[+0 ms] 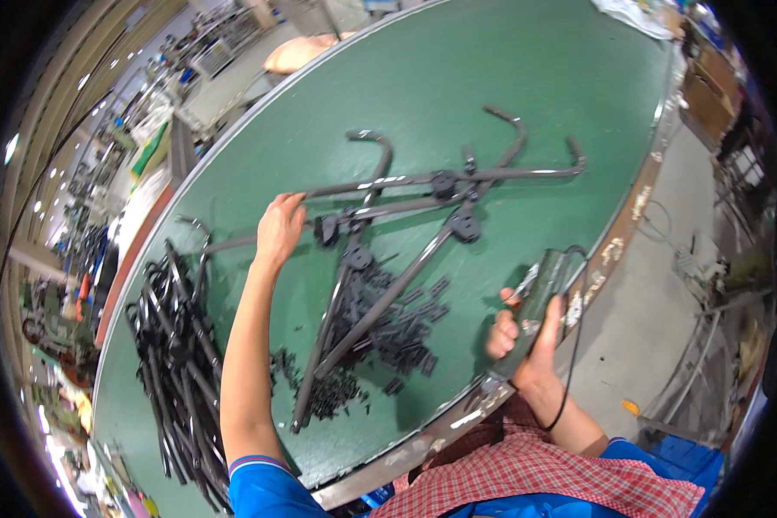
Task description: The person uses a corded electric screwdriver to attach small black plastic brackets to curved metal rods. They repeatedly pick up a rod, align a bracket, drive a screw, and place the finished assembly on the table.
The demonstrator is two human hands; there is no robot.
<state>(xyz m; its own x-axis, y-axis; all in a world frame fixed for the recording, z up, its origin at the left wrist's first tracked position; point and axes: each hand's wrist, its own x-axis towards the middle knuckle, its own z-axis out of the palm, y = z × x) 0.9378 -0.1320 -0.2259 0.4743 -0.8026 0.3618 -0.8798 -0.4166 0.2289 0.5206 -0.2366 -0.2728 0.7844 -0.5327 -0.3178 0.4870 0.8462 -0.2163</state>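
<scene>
A folding frame of dark grey metal tubes, with hooked ends and black plastic joints, lies across the green table. My left hand is closed round a tube at the frame's left side. Off to the right, by the table's near edge, my right hand grips a corded electric screwdriver, a dark cylinder; its tip cannot be made out. Under and beside the frame lies a heap of small black plastic pieces. A pile of small dark fasteners sits nearer to me.
A stack of dark bent tubes lies at the table's left. The round green table has a worn metal rim. A black cord hangs by my right forearm. A cardboard box stands beyond the right edge.
</scene>
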